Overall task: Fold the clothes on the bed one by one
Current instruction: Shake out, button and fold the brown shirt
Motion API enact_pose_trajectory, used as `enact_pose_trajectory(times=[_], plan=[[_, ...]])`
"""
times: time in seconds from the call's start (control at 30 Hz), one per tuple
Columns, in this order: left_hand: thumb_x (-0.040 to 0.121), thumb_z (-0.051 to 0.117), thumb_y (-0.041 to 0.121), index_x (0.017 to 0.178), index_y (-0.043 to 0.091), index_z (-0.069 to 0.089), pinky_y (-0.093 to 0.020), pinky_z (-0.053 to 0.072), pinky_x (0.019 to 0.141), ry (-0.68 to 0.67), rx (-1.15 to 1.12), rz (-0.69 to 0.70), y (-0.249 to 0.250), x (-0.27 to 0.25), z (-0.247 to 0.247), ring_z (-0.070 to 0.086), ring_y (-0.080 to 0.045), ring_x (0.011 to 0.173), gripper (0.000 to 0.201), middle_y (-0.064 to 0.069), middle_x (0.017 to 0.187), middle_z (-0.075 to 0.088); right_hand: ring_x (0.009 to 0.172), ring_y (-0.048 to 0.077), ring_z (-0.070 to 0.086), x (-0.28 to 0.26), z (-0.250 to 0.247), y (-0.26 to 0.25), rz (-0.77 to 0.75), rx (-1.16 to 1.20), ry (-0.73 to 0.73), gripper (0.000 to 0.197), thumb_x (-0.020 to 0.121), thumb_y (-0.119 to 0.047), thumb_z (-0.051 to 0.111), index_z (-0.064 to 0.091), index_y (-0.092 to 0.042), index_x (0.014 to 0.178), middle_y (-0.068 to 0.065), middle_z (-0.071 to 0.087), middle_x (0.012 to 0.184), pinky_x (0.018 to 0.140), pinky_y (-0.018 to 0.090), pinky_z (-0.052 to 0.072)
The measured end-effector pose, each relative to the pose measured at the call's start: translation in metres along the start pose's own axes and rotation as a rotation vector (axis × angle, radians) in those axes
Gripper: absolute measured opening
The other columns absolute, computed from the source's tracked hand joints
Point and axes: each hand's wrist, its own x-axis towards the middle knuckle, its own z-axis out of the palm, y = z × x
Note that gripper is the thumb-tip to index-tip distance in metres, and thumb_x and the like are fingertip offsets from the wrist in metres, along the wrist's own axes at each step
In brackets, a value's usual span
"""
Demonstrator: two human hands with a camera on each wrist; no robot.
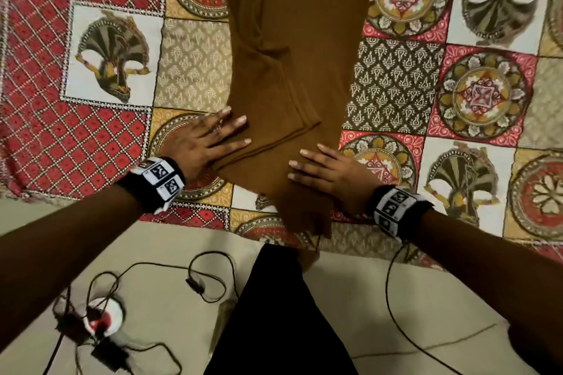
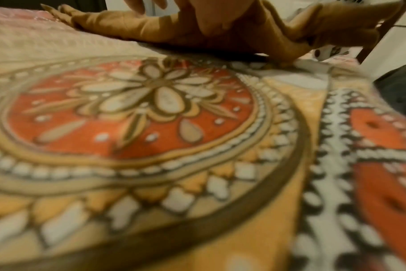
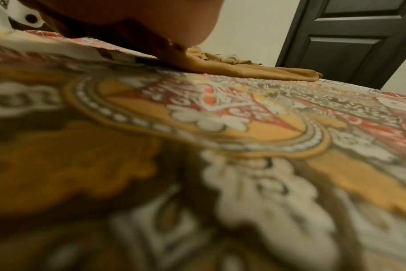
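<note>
Brown garment (image 1: 292, 39) lies lengthwise down the middle of the bed, on the patterned bedspread (image 1: 396, 76), running from the far edge of the head view to the near edge of the bed, where its narrow end hangs over a bit twd me. It's laid in layers: an upper layer w/ a slanted hem edge ends approx. btwn my hands, a lower layer carries on below it. My left hand (image 1: 207, 140) is flat, palm down, fingers straight & spread, fingertips resting on the left edge of the cloth, heel of the hand on the bedspread beside it. My right hand (image 1: 329, 170) is the same, flat & spread w/ fingers straight, pressing on the right side of the garment near its narrow end, palm partly over the bedspread. Neither hand grips or pinches anything. Both wrists wear black bands w/ white marker blocks (image 1: 161, 179). From the left wrist view, v. low over the bedspread (image 2: 151, 128), the garment (image 2: 151, 29) shows as a rumpled tan strip w/ fingers (image 2: 137, 7) above it; blurry. Right wrist view is also low & blurry: the hand (image 3: 151, 18) fills the top, touching down on the cloth (image 3: 255, 71), dark door (image 3: 348, 42) behind. On the floor (image 1: 365, 298) near my feet: black cables (image 1: 207, 277) & a round white device (image 1: 106, 316) w/ a red spot, plus a dark fabric shape (image 1: 274, 313) at bottom centre; can't tell what it is.
</note>
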Motion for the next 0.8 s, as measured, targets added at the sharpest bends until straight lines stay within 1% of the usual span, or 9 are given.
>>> enact_pose_trajectory(times=[0.13, 0.2, 0.3, 0.47, 0.57, 0.63, 0.7, 0.77, 0.8], plan=[[0.094, 0.065, 0.028, 0.154, 0.028, 0.035, -0.055, 0.029, 0.115, 0.013, -0.028, 0.124, 0.041, -0.020, -0.011, 0.019, -0.035, 0.151, 0.067, -0.007, 0.164, 0.022, 0.148, 0.037, 0.033, -0.030, 0.005, -0.039, -0.008, 0.033, 0.006, 0.069, 0.093, -0.028, 0.056, 0.034, -0.017, 0.157, 0.009, 0.032, 0.163, 0.116, 0.061, 0.030], [0.097, 0.058, 0.018, 0.154, 0.028, 0.034, -0.054, 0.031, 0.115, -0.015, -0.061, 0.212, 0.069, -0.040, -0.006, 0.022, -0.035, 0.150, 0.063, -0.008, 0.163, 0.024, 0.151, 0.036, 0.027, -0.054, 0.014, -0.069, -0.029, 0.046, -0.042, 0.085, 0.083, -0.024, 0.073, 0.032, -0.018, 0.158, 0.010, 0.028, 0.165, 0.115, 0.062, 0.031], [0.085, 0.040, 0.000, 0.154, 0.028, 0.034, -0.051, 0.034, 0.113, -0.071, -0.142, 0.246, 0.112, -0.070, -0.003, 0.024, -0.032, 0.150, 0.075, -0.009, 0.162, 0.027, 0.152, 0.035, 0.025, -0.086, 0.020, -0.116, 0.012, 0.122, -0.023, 0.087, 0.080, -0.012, 0.076, 0.036, -0.020, 0.157, 0.013, 0.026, 0.165, 0.117, 0.059, 0.030], [0.075, 0.067, -0.006, 0.142, 0.025, 0.050, -0.050, 0.039, 0.110, -0.061, -0.284, 0.165, 0.149, -0.085, -0.016, 0.038, -0.031, 0.143, 0.076, -0.010, 0.152, 0.045, 0.148, 0.034, 0.033, -0.101, 0.009, -0.151, 0.103, 0.234, 0.091, 0.070, 0.088, -0.004, 0.071, 0.044, -0.014, 0.152, 0.017, 0.033, 0.161, 0.115, 0.055, 0.036], [0.095, 0.048, 0.009, 0.130, 0.016, 0.053, -0.046, 0.051, 0.094, 0.027, -0.402, 0.174, 0.134, -0.065, -0.034, 0.059, -0.031, 0.122, 0.036, -0.014, 0.131, 0.063, 0.134, 0.032, 0.053, -0.101, -0.010, -0.136, 0.218, 0.309, 0.182, 0.038, 0.106, -0.018, 0.048, 0.052, -0.014, 0.143, 0.017, 0.054, 0.147, 0.107, 0.047, 0.048], [0.104, 0.033, 0.023, 0.123, 0.013, 0.053, -0.042, 0.057, 0.081, 0.077, -0.455, 0.161, 0.113, -0.041, -0.056, 0.070, -0.032, 0.098, 0.030, -0.018, 0.112, 0.070, 0.104, 0.029, 0.070, -0.091, -0.036, -0.118, 0.362, 0.377, 0.245, 0.032, 0.111, -0.034, 0.033, 0.051, -0.023, 0.135, 0.014, 0.070, 0.119, 0.085, 0.042, 0.061], [0.094, 0.045, 0.015, 0.120, 0.013, 0.053, -0.041, 0.059, 0.074, 0.113, -0.463, 0.065, 0.088, -0.014, -0.081, 0.072, -0.032, 0.081, 0.027, -0.019, 0.098, 0.072, 0.085, 0.028, 0.072, -0.078, -0.060, -0.089, 0.440, 0.351, 0.261, 0.028, 0.101, -0.029, 0.043, 0.055, -0.022, 0.125, 0.010, 0.073, 0.100, 0.071, 0.035, 0.061], [0.080, 0.056, 0.003, 0.120, 0.009, 0.059, -0.045, 0.057, 0.075, 0.133, -0.474, -0.046, 0.059, 0.018, -0.104, 0.072, -0.035, 0.082, 0.040, -0.021, 0.097, 0.073, 0.084, 0.024, 0.071, -0.060, -0.089, -0.051, 0.505, 0.276, 0.300, 0.031, 0.089, -0.024, 0.048, 0.066, -0.019, 0.114, 0.006, 0.074, 0.096, 0.068, 0.022, 0.055], [0.080, 0.053, 0.006, 0.120, 0.006, 0.061, -0.046, 0.056, 0.078, 0.130, -0.487, -0.098, 0.044, 0.037, -0.119, 0.071, -0.038, 0.086, 0.040, -0.023, 0.101, 0.072, 0.086, 0.020, 0.069, -0.048, -0.105, -0.032, 0.562, 0.280, 0.343, 0.032, 0.088, -0.024, 0.047, 0.069, -0.016, 0.110, 0.006, 0.074, 0.096, 0.067, 0.019, 0.050]])
